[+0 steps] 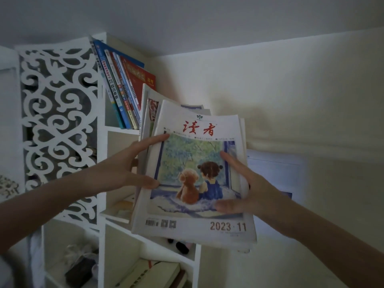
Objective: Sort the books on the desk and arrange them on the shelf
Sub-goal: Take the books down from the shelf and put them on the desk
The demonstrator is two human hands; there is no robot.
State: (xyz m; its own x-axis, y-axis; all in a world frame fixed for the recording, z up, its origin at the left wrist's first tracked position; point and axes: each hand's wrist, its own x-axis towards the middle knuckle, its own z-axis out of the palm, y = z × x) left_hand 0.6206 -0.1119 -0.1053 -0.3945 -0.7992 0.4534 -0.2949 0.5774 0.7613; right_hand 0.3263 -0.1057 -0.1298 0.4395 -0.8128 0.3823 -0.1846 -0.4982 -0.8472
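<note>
The left hand (133,163) and right hand (249,188) grip the magazine stack (193,229) before a white shelf (102,138); cream wall (291,90) behind.

"读者" and "2023·11" on magazine (193,175)

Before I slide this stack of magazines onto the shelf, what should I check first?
1. Left hand holds the magazine stack at its left edge: ok.
2. Right hand holds the right edge, thumb on the cover: ok.
3. Stack squared up: not ok, the magazines behind the front one fan out at the top and right.
4. Leaning books on the top shelf standing upright: not ok, they tilt to the left.
5. Free room beside those books: cannot tell, the stack hides that space.
6. Compartment below free: not ok, something lies flat in it.
</note>
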